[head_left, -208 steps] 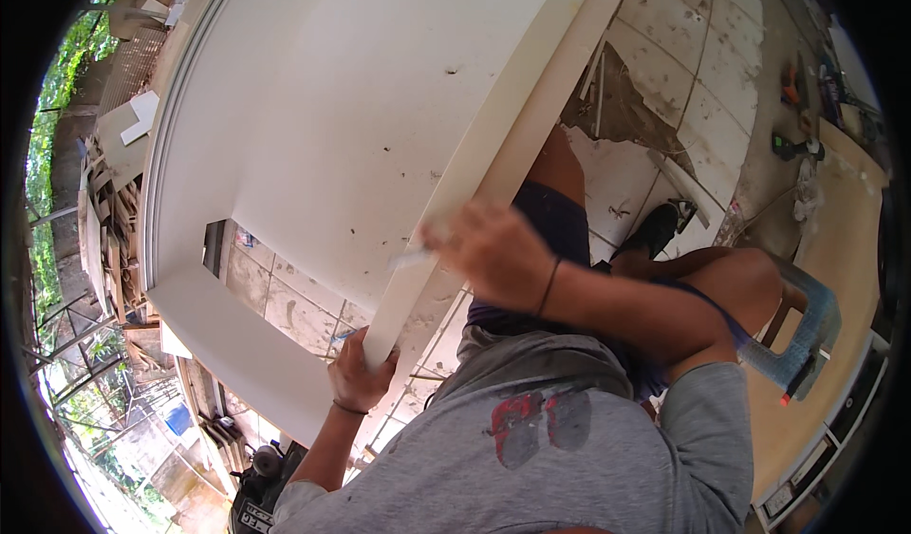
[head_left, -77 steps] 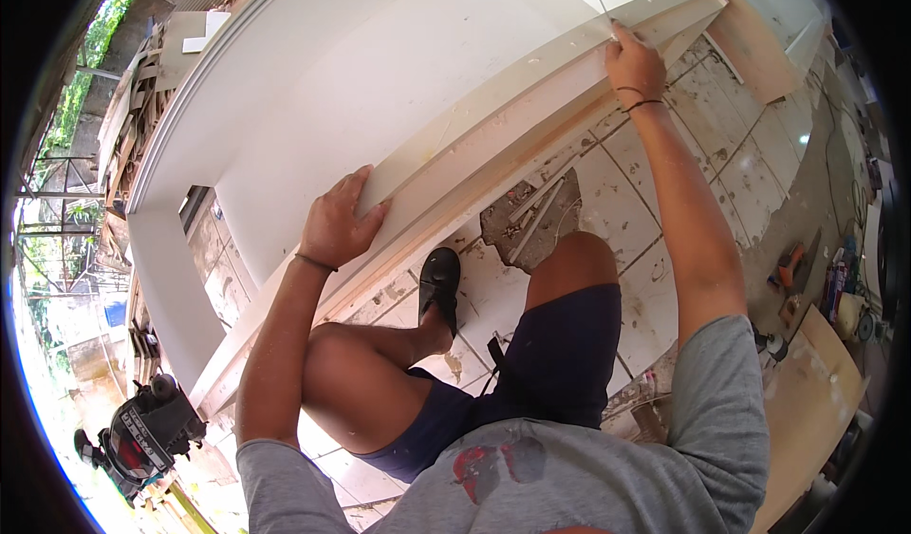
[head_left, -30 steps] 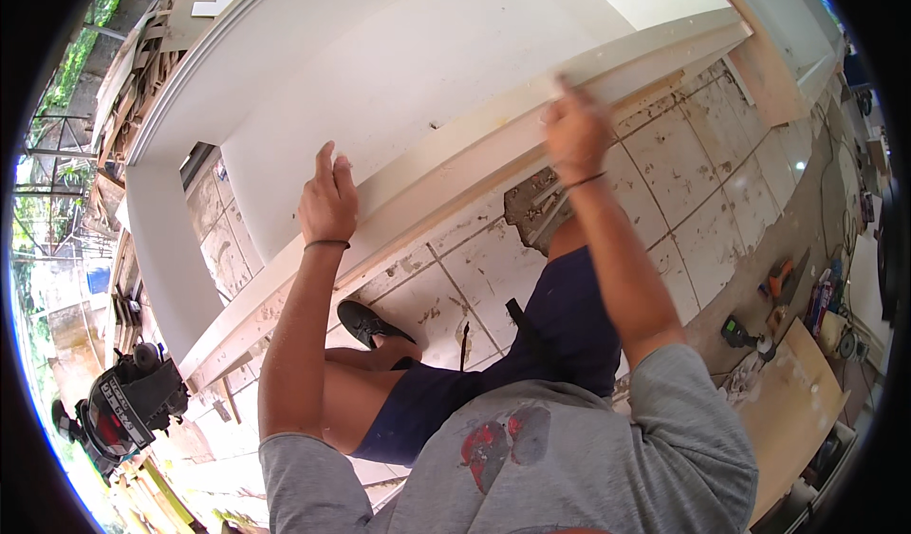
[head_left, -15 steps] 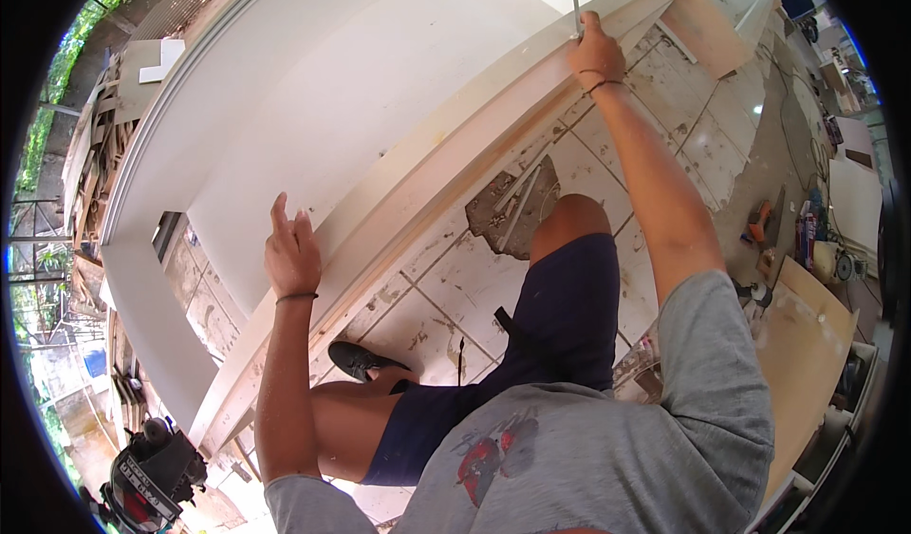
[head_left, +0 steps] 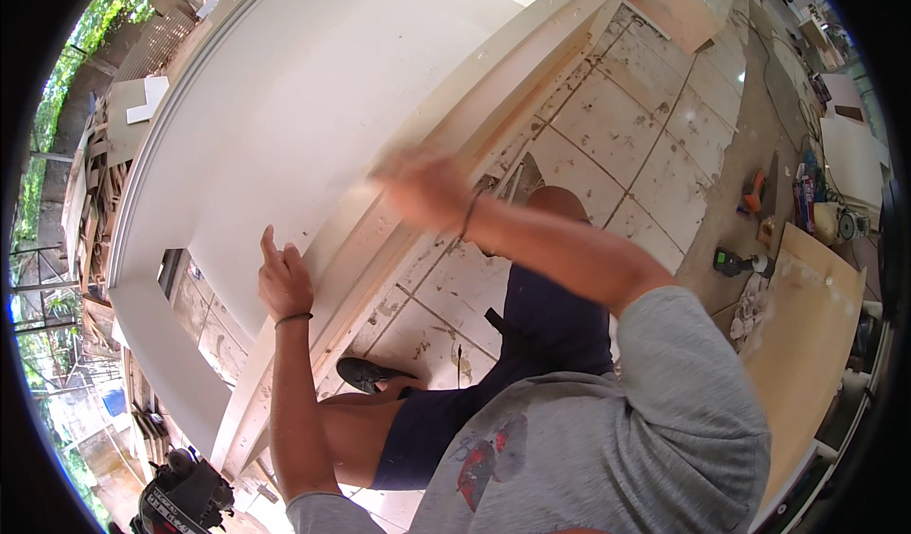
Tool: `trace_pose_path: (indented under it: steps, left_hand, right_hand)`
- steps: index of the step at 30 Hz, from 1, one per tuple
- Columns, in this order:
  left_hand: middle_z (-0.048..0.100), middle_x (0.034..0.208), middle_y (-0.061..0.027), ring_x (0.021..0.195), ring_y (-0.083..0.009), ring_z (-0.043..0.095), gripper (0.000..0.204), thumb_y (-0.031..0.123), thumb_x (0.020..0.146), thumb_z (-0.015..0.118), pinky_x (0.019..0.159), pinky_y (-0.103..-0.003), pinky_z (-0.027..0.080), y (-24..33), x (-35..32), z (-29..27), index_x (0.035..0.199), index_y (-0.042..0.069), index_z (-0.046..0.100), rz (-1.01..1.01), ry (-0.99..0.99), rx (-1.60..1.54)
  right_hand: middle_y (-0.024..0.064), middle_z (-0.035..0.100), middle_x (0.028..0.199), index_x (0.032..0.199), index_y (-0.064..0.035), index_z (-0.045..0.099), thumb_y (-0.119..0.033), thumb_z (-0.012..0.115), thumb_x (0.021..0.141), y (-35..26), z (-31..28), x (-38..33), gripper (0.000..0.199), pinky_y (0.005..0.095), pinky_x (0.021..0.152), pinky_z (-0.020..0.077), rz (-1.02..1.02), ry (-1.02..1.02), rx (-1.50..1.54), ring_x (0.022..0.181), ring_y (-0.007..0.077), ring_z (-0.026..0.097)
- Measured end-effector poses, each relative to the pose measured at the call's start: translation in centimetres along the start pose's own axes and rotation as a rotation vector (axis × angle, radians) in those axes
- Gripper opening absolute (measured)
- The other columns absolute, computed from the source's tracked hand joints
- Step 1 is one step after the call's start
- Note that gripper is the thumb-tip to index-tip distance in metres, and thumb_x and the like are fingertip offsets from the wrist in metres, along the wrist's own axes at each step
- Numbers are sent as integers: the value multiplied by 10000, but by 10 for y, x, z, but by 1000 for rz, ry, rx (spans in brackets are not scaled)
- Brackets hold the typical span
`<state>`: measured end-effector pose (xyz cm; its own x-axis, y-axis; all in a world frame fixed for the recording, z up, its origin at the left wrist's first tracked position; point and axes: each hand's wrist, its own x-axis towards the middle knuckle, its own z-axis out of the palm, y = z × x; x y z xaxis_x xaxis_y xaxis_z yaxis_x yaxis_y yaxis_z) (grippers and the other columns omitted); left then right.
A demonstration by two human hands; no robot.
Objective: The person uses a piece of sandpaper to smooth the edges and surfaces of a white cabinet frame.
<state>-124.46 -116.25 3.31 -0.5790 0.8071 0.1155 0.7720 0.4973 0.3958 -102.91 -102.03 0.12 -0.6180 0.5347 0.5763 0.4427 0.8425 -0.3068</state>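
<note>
My left hand lies flat, fingers open, against the white board tilted over the tiled floor. My right hand is blurred near the board's pale edge strip; I cannot tell its fingers. Farther right, small colourful containers sit on the floor.

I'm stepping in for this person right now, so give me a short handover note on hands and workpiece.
Left hand: open, flat against the large white panel, by its lower edge.
Right hand: blurred, over the pale wooden edge strip; grip unclear.
The panel leans tilted over the dirty tiled floor.
Done: strip lies along the panel's edge.
Left: whether it is fixed cannot be told.
</note>
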Motion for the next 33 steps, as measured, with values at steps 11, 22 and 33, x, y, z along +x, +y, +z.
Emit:
trace_pose_path:
  steps: [11,22,33]
  left_hand:
    - [650,787,-184,748,-387,623,466,251,856,439,714,-503,473,2,3,-8,1305,132,470,-75,-85,140]
    - [601,631,-131,588,-268,582,444,150,835,446,634,-393,464,-25,2,-5,1255,15,499,-87,28,-204]
    - [590,635,-123,604,-293,582,454,170,832,451,622,-414,458,-5,6,-3,1263,40,505,-65,-4,-35]
  right_hand:
    - [95,630,722,1084,-189,673,-136,584,788,142,-49,8,313,424,644,521,280,103,-451,694,276,616]
    - [84,661,827,989,-157,698,-113,557,802,3,6,-3,238,387,633,516,113,56,5,694,259,623]
    - [107,648,703,1038,-174,693,-134,593,794,116,-31,0,266,403,590,515,518,135,-267,627,293,626]
